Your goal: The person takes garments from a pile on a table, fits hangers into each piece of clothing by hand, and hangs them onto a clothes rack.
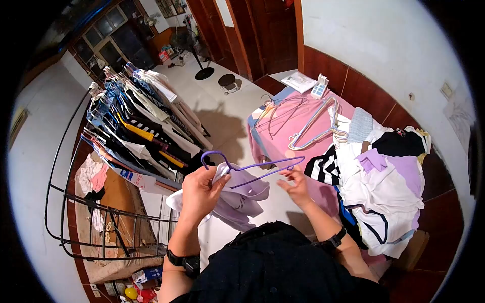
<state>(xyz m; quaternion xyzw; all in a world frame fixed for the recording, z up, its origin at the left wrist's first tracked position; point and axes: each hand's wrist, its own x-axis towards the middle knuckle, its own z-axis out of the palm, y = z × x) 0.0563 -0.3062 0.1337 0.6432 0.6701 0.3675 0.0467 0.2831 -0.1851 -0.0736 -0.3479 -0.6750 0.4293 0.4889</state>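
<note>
The left hand [201,189] grips a purple hanger [268,163] near its hook, together with a pale lavender garment [242,202] that droops below; the right hand [295,187] is half open at the hanger's other end, thumb and fingers apart — whether a fingertip touches it I cannot tell. The hanger is held in front of the body, above the floor [172,73], short of the pink-covered surface [313,108] on the right.

A heap of clothes [379,202] buries that surface's near end and its edge along the wall; loose hangers [308,135] lie toward the middle and the edge facing the room; a flat packet [299,81] and a small white-and-blue object [320,88] sit at the far edge. On the left is a black metal rack [49,202], densely hung with clothes [146,121]; farther off, on pale tiles, are a low stool [227,80] and a standing fan [204,73], with wooden doors [273,35] beyond.

Counted: one purple hanger, one packet, one stool, one fan; a dark band on each wrist, two in all.

The loose hangers overlap too much to count, as do the heaped and hung clothes; folds hide part of the held garment; the fan's head is lost in shadow — the corners are cut off by the black lens border.
</note>
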